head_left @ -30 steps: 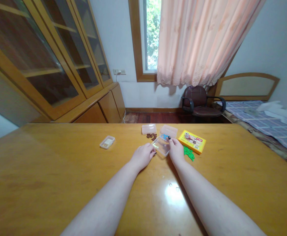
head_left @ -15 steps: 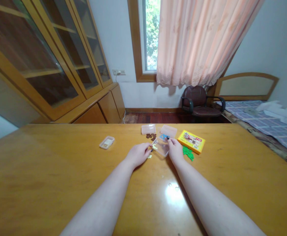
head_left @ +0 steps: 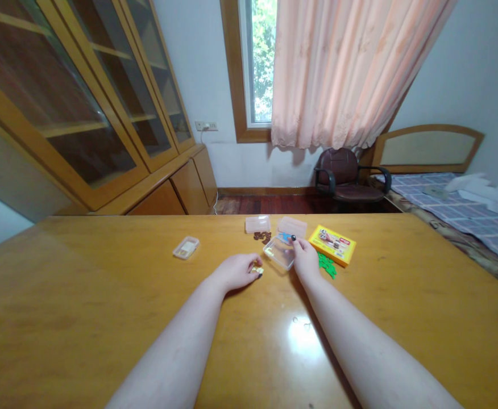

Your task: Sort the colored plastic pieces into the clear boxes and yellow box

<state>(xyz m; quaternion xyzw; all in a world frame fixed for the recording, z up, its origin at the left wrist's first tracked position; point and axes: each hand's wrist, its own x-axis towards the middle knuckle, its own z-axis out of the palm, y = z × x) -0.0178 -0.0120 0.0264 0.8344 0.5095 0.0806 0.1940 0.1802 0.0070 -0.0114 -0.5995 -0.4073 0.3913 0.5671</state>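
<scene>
My right hand [head_left: 305, 258] grips a clear plastic box [head_left: 278, 253] by its right side, with the box tilted just over the table. To the left of the box, my left hand [head_left: 238, 271] rests low at the tabletop. Its fingers are curled around small pale yellow pieces [head_left: 257, 270], partly hidden by the fingertips. Small brown pieces [head_left: 262, 236] lie behind the box. Blue pieces [head_left: 283, 236] show just beyond my right fingertips, and a heap of green pieces [head_left: 327, 265] lies to the right of that hand.
A yellow printed box [head_left: 332, 245] lies right of my right hand. Two clear containers [head_left: 257, 224] [head_left: 294, 226] stand near the table's far edge. A small clear case [head_left: 186, 247] with pale contents sits to the left. Beyond the table is an office chair [head_left: 351, 176].
My left hand has drawn back from the clear box, down and left to the table, bringing pale yellow pieces out. The right hand holds the box almost in place.
</scene>
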